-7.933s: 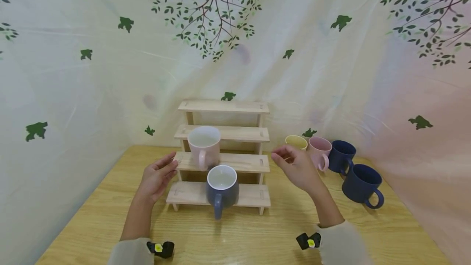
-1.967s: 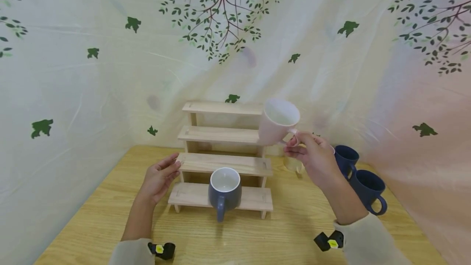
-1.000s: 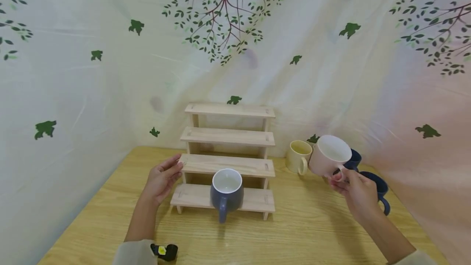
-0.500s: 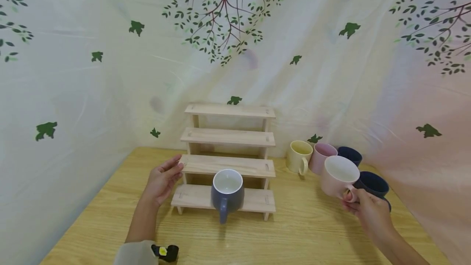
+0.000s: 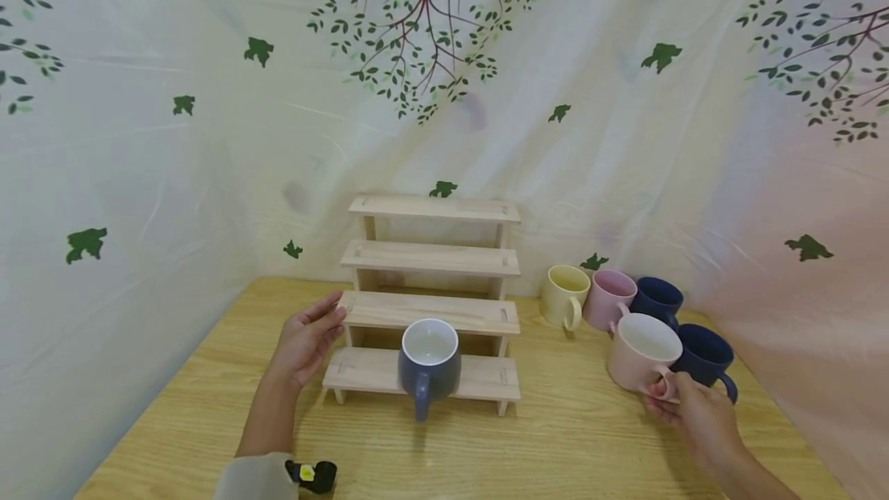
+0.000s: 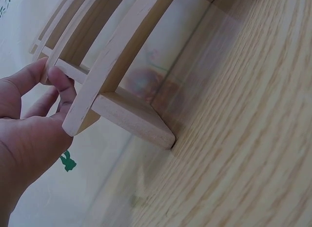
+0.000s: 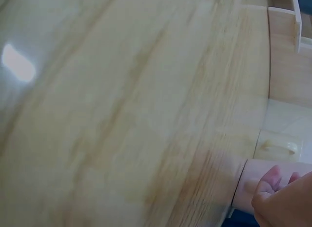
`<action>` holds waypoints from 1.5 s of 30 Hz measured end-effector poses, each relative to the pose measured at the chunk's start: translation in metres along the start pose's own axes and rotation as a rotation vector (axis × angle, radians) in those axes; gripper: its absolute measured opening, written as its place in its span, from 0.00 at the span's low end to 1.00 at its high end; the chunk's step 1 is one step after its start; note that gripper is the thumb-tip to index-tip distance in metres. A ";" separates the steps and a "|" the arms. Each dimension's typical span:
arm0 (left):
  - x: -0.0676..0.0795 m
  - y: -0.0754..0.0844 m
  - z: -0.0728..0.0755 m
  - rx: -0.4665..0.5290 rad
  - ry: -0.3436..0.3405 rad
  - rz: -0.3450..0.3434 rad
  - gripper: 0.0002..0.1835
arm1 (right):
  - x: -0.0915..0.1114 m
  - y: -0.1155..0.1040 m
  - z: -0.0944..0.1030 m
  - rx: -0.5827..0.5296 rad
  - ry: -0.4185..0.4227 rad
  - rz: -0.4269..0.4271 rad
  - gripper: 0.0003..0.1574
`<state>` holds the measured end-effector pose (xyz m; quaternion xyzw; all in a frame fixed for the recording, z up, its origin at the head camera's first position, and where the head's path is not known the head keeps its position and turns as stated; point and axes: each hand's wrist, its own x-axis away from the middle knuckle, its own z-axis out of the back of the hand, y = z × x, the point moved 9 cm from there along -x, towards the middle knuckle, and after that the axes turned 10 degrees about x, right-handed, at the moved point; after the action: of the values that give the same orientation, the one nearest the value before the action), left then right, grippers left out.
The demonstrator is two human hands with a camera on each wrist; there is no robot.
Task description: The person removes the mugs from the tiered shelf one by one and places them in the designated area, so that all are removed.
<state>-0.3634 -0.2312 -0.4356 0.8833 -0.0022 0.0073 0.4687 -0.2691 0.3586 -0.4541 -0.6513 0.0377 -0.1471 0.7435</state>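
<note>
My right hand (image 5: 701,415) grips the handle of a pale pink mug (image 5: 644,353) at the right of the table, just in front of the other mugs. In the right wrist view the fingers partly cover this mug. With thumb and fingers my left hand (image 5: 303,342) pinches the left end of a step on the wooden tiered shelf (image 5: 430,309); the left wrist view shows the grip on the board's end (image 6: 51,73). A blue-grey mug (image 5: 429,369) with a white inside stands on the lowest step, handle toward me.
Behind the pale pink mug stand a yellow mug (image 5: 564,295), a darker pink mug (image 5: 609,299) and a navy mug (image 5: 656,299). Another navy mug (image 5: 704,353) is close on its right. A leaf-patterned curtain (image 5: 444,99) hangs around the wooden table (image 5: 472,454).
The pale pink mug has left the shelf's second step. My right hand has carried it right, then lowered it beside the other mugs. My left hand stays at the shelf.
</note>
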 end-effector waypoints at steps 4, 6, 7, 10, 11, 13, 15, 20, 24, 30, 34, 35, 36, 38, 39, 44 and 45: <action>0.000 0.000 0.001 0.001 0.005 0.002 0.30 | 0.001 -0.002 0.001 -0.007 0.000 0.009 0.28; 0.001 0.000 0.001 0.002 0.007 0.001 0.30 | -0.001 -0.003 0.001 -0.016 -0.004 0.025 0.28; 0.001 0.000 0.001 0.004 0.008 0.000 0.29 | -0.001 -0.003 0.002 -0.016 -0.008 0.031 0.29; 0.001 0.000 0.001 0.011 0.004 0.001 0.26 | -0.002 -0.003 0.002 0.004 -0.013 0.043 0.28; 0.001 0.000 0.001 0.013 0.004 0.001 0.25 | -0.002 -0.002 0.002 0.016 -0.013 0.045 0.28; 0.001 0.000 0.000 0.011 -0.004 0.000 0.24 | -0.002 -0.003 0.003 0.053 -0.014 0.059 0.27; 0.001 0.001 0.000 0.013 -0.005 0.000 0.23 | -0.001 -0.004 0.003 0.082 -0.024 0.084 0.25; 0.001 0.001 0.000 0.010 -0.008 0.001 0.26 | 0.000 -0.007 0.002 0.153 -0.059 0.161 0.23; 0.001 0.000 -0.001 0.007 -0.008 0.007 0.29 | 0.002 -0.008 0.003 0.185 -0.073 0.197 0.24; 0.000 0.000 -0.002 0.014 -0.015 -0.001 0.24 | 0.001 -0.010 0.004 0.164 -0.114 0.263 0.25; 0.000 0.000 -0.002 0.018 -0.017 -0.005 0.21 | -0.003 -0.010 0.005 0.186 -0.120 0.263 0.25; 0.000 0.000 -0.002 0.019 -0.012 -0.006 0.21 | -0.003 -0.010 0.006 0.195 -0.118 0.260 0.25; 0.000 0.000 -0.003 0.016 -0.015 -0.005 0.22 | -0.004 -0.010 0.006 0.197 -0.117 0.256 0.25; 0.001 0.000 -0.003 0.013 -0.015 -0.002 0.24 | -0.005 -0.010 0.007 0.217 -0.113 0.245 0.25; 0.001 0.000 -0.003 0.010 -0.014 -0.002 0.25 | -0.006 -0.010 0.007 0.225 -0.114 0.241 0.25; 0.001 0.001 -0.002 0.005 -0.007 0.002 0.28 | -0.007 -0.011 0.006 0.254 -0.112 0.236 0.26; 0.001 0.001 -0.003 0.006 -0.007 0.002 0.28 | -0.007 -0.011 0.006 0.254 -0.112 0.241 0.26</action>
<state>-0.3620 -0.2296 -0.4334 0.8847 -0.0048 0.0048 0.4661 -0.2763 0.3650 -0.4433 -0.5500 0.0550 -0.0243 0.8330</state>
